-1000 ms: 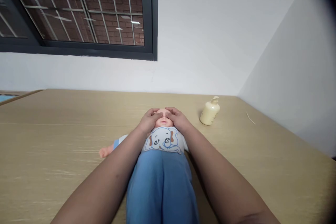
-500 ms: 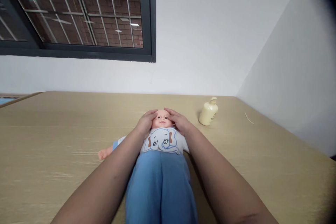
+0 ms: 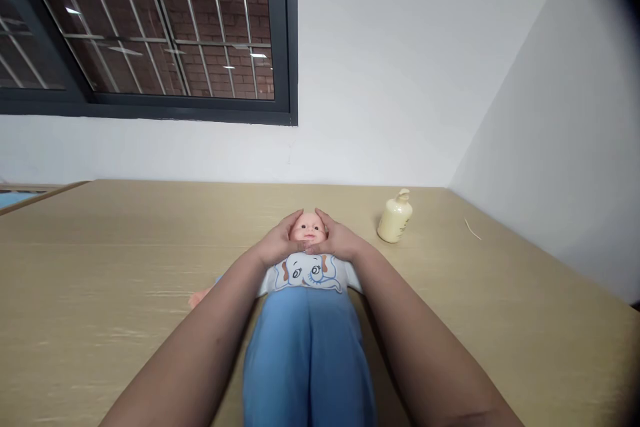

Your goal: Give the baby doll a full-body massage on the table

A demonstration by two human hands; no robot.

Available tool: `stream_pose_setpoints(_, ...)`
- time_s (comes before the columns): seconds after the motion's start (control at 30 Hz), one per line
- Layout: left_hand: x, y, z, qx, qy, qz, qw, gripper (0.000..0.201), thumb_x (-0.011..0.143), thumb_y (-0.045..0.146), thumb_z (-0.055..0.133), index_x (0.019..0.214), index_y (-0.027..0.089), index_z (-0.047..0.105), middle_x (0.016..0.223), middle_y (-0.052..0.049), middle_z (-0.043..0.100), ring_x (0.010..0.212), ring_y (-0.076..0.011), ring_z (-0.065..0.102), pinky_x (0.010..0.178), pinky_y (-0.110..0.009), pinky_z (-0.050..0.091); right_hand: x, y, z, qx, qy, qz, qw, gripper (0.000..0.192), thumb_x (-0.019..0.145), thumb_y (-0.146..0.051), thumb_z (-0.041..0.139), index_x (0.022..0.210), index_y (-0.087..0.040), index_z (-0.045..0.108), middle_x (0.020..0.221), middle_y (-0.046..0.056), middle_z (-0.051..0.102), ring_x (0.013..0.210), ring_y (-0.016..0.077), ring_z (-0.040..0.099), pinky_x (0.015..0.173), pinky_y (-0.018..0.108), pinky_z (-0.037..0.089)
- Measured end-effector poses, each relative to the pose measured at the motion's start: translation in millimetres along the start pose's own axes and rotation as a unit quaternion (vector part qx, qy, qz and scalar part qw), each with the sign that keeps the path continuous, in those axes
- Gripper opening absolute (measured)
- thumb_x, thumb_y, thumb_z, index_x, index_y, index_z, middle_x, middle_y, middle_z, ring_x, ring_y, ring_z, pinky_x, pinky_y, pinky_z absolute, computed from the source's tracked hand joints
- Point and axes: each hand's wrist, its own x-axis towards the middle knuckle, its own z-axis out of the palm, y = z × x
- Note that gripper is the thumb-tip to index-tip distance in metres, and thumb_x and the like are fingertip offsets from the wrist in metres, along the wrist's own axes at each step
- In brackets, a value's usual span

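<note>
A baby doll lies on its back, dressed in a white top with an elephant face and blue trousers. Its head is framed by both my hands. My left hand cups the left side of the face, fingers along the cheek and thumb at the chin. On the other side, my right hand mirrors it, its thumb meeting the left one just below the mouth. One of the doll's hands shows past my left forearm; its other arm is mostly hidden behind my right wrist.
A cream pump bottle stands on the tan-covered table, to the right of the doll's head. Farther right lies a thin pale strip. White walls border the table behind and at right, with a barred window upper left.
My thumbs have come down from the upper face to meet at the chin, and my fingers now lie along the sides of the head. The view has shifted slightly.
</note>
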Motion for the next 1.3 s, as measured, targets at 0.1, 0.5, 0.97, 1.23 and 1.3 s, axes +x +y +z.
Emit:
stream_pose_setpoints(0.1, -1, -4, -2.6, 0.011, 0.008, 0.017, 1.000, 0.091, 0.056, 0.022, 0.091, 0.140, 0.025, 0.055, 0.152, -0.012, 0.045, 0.142, -0.0343, 0.038, 0.115, -0.043, 0.034, -1, 1, 4, -0.015, 0.023, -0.028, 0.999, 0.119, 0.052, -0.041, 0.093, 0.153, -0.028, 0.031, 0.148, 0.011, 0.047, 0.133, 0.0346, 0.047, 0.110, 0.047, 0.039)
stream_pose_setpoints(0.5, -1, -2, -4.8, 0.116, -0.046, 0.005, 0.992, 0.112, 0.064, 0.036, 0.088, 0.156, 0.019, 0.027, 0.157, -0.013, 0.037, 0.143, -0.0342, 0.036, 0.117, -0.046, 0.029, -11, 12, 15, -0.033, 0.071, -0.027, 0.997, 0.108, 0.058, -0.047, 0.090, 0.147, -0.026, 0.033, 0.138, 0.013, 0.054, 0.121, 0.0309, 0.057, 0.097, 0.044, 0.050)
stream_pose_setpoints(0.97, -2, -8, -4.6, -0.037, -0.074, -0.002, 0.997, 0.107, 0.060, 0.029, 0.090, 0.152, 0.023, 0.035, 0.152, -0.015, 0.043, 0.136, -0.0361, 0.045, 0.110, -0.050, 0.040, -11, 7, 12, 0.054, 0.049, -0.032, 0.997, 0.103, 0.061, -0.037, 0.091, 0.148, -0.025, 0.036, 0.146, 0.012, 0.049, 0.124, 0.0297, 0.057, 0.100, 0.043, 0.051)
stream_pose_setpoints(1.23, -7, -6, -6.2, -0.111, -0.066, -0.045, 0.991, 0.104, 0.061, 0.025, 0.090, 0.151, 0.026, 0.039, 0.154, -0.015, 0.041, 0.133, -0.0362, 0.049, 0.105, -0.048, 0.045, -13, 10, 4, 0.145, -0.031, -0.029, 0.989, 0.097, 0.069, -0.037, 0.087, 0.151, -0.030, 0.035, 0.148, 0.008, 0.049, 0.130, 0.0297, 0.053, 0.105, 0.043, 0.048)
stream_pose_setpoints(1.3, -8, -5, -7.4, -0.136, -0.071, -0.048, 0.987, 0.102, 0.060, 0.024, 0.091, 0.149, 0.026, 0.042, 0.154, -0.015, 0.042, 0.132, -0.0366, 0.050, 0.105, -0.048, 0.045, -10, 17, 1, 0.154, -0.029, -0.002, 0.988, 0.104, 0.068, -0.040, 0.087, 0.154, -0.030, 0.029, 0.152, 0.008, 0.045, 0.135, 0.0298, 0.048, 0.108, 0.045, 0.045)
